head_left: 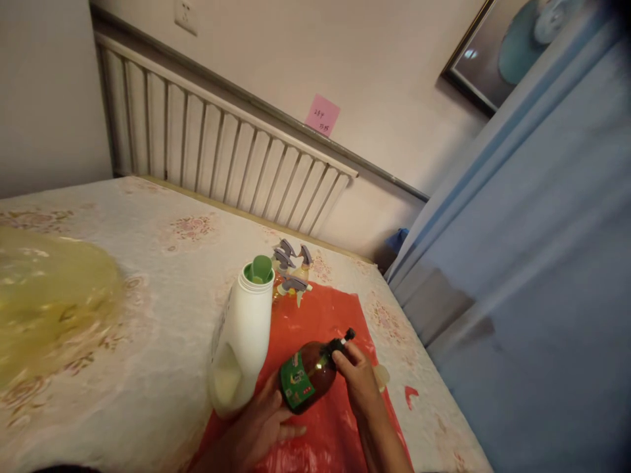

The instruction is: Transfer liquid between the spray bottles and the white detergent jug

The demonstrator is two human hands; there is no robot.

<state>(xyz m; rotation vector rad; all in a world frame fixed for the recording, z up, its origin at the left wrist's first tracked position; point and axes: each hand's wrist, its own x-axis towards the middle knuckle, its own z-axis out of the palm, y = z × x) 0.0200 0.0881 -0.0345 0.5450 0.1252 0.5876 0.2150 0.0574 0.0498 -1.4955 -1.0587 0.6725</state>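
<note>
My left hand (259, 424) grips the base of a brown bottle (315, 368) with a green label, tilted over a red plastic sheet (323, 315). My right hand (357, 378) pinches the bottle's black pump top (340, 343). A tall white jug (241, 341) with an open green spout stands upright just left of the bottle, touching the edge of the red sheet.
Two grey-triggered spray bottles (292, 272) lie at the far end of the red sheet. A yellow translucent object (49, 295) sits at left on the patterned tablecloth (148, 263). A radiator (211, 157) runs along the wall; a blue curtain (532, 276) hangs at right.
</note>
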